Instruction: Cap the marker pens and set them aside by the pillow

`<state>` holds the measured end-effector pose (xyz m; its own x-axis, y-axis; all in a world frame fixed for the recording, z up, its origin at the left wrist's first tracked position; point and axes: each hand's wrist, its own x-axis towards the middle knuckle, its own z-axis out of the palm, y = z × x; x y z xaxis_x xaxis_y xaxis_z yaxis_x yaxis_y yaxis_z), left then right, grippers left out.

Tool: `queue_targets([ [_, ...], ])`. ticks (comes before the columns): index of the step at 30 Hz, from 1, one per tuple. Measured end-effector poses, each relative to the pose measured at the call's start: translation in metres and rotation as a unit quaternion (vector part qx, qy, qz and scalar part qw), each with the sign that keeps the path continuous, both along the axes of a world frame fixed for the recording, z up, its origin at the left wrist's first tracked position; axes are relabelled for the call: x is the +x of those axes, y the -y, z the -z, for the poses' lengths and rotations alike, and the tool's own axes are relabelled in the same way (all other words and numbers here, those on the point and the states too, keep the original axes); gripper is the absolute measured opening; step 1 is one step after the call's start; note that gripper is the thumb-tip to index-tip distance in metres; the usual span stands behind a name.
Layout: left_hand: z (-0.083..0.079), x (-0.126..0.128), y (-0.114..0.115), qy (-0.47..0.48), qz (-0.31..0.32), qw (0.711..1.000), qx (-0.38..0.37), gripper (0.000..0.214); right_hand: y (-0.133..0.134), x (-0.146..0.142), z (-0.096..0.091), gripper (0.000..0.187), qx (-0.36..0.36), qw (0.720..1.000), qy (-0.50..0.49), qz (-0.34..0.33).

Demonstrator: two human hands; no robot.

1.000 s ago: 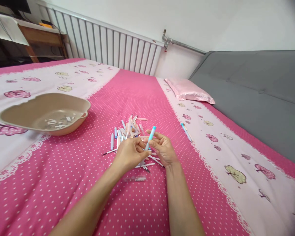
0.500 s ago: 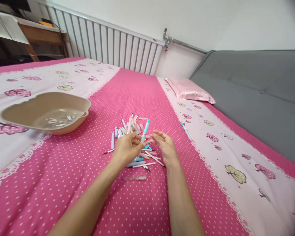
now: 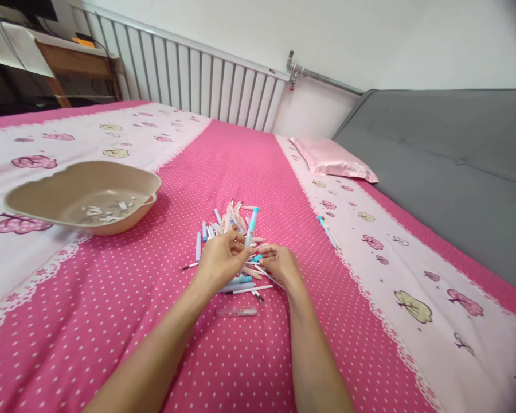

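Note:
My left hand [image 3: 223,255] is closed around a pen [image 3: 251,223] with a bright blue top end and a paler body, held nearly upright. Close against its fingertips is my right hand [image 3: 280,264], its fingers drawn together; whatever they pinch is hidden or too small to name. Beneath and behind both hands lies a loose pile of pens and pen parts [image 3: 230,219] in pink, white and pale blue. Several white refills [image 3: 262,287] with dark tips poke out at the near side. A clear pinkish tube [image 3: 236,312] lies apart, nearer to me.
On the left, a beige basin [image 3: 38,194] holds small white and grey pieces. A blue-topped pen and a thin stick [image 3: 328,232] lie to the right on the bedspread [image 3: 241,149]. Farther off are a pink pillow [image 3: 333,159], a grey headboard [image 3: 434,137] and a radiator [image 3: 176,66].
My right hand has moved left and slightly down, up to my left hand's fingertips, and its fingers have drawn in. The pen in my left hand has shifted slightly left.

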<state>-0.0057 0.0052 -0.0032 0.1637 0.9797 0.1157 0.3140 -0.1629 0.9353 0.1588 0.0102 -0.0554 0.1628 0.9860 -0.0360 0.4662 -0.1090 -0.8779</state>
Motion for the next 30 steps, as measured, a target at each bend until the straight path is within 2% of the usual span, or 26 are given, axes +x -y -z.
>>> queue_targets([
  [8, -0.003, 0.002, 0.001, -0.032, 0.006, 0.999, -0.001, 0.017, -0.003, -0.001, 0.004, 0.034, 0.006, 1.0, 0.021, -0.012],
  [10, -0.003, 0.002, 0.002, -0.037, 0.015, 0.999, -0.006, 0.016, -0.002, -0.001, 0.002, 0.035, 0.0, 0.999, -0.027, -0.019],
  [12, -0.004, 0.002, 0.002, -0.033, 0.02, 0.999, -0.01, 0.018, 0.001, -0.001, -0.003, 0.036, -0.004, 0.993, -0.116, -0.029],
  [15, -0.005, 0.002, 0.003, -0.018, 0.017, 1.0, -0.011, 0.023, 0.003, -0.001, -0.01, 0.04, 0.002, 0.973, -0.227, -0.031],
  [18, -0.005, 0.003, 0.004, -0.004, 0.017, 1.0, -0.018, 0.026, 0.001, 0.001, -0.015, 0.037, 0.029, 0.957, -0.289, -0.001],
  [22, -0.003, 0.004, 0.005, -0.019, 0.042, 0.998, -0.03, 0.025, -0.001, 0.001, -0.02, 0.028, 0.082, 0.911, -0.402, 0.025],
  [26, 0.001, 0.005, 0.006, -0.077, 0.061, 0.995, 0.0, 0.022, 0.0, 0.0, -0.029, 0.029, 0.145, 0.861, -0.486, 0.034],
  [30, -0.001, 0.005, 0.007, -0.186, 0.03, 0.98, 0.059, 0.015, 0.002, -0.002, -0.036, 0.029, 0.206, 0.845, -0.49, 0.053],
])
